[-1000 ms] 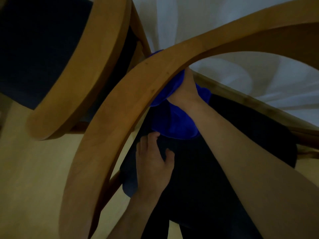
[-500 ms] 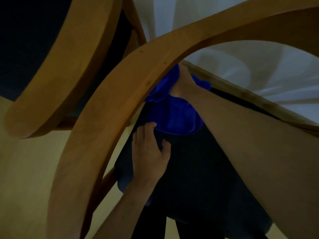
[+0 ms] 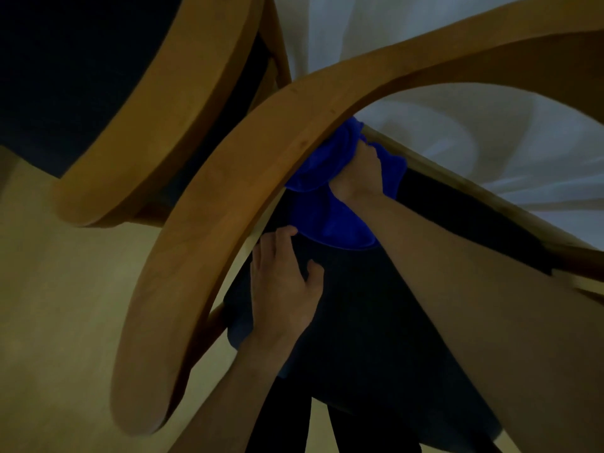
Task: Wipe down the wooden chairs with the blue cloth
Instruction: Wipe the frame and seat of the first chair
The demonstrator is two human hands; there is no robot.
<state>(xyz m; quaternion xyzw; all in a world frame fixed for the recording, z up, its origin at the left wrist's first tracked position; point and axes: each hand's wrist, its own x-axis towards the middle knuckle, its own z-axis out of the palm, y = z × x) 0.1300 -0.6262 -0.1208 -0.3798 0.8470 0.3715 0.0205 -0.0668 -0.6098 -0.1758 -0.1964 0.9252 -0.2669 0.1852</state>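
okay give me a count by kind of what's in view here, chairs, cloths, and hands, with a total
Wooden chairs: 2, the near chair and the far chair
Blue cloth: 1, gripped by the right hand
Hands: 2, with the left hand resting flat on the dark seat
Total: 5

Both forearms [image 3: 457, 305] are bare, with no sleeves, watch or rings showing; dark trousers [image 3: 284, 420] below.
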